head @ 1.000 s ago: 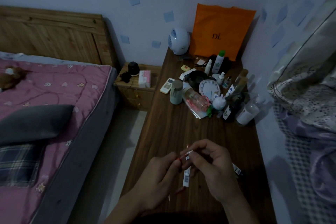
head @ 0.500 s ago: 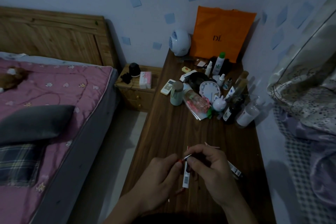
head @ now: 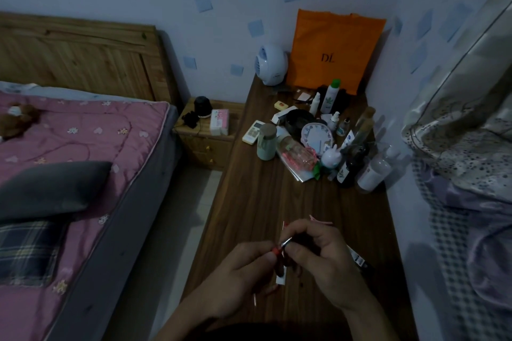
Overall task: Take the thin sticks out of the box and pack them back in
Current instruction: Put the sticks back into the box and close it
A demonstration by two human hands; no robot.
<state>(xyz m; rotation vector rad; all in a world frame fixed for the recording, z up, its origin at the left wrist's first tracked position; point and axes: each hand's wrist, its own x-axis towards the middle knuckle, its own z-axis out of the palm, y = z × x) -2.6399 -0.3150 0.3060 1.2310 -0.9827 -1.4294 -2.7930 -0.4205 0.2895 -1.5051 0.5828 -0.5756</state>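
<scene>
Two hands meet over the near end of a long wooden desk [head: 266, 202], working a small box of thin sticks.

The desk's far end is crowded with bottles, a clock and an orange bag [head: 332, 50], which likely explains why the work sits in the bare near part. The right hand [head: 324, 260] curls around the small dark box [head: 280, 271], probably to steady it; its white barcoded flap hangs below, and what is inside is hidden. The left hand [head: 238, 274] pinches a red-tipped stick [head: 279, 247] at the box's mouth, thumb and forefinger closed on it. Loose sticks lie on the desk: one [head: 255, 299] beside the left hand, pale ones [head: 321, 220] just beyond the right.
</scene>
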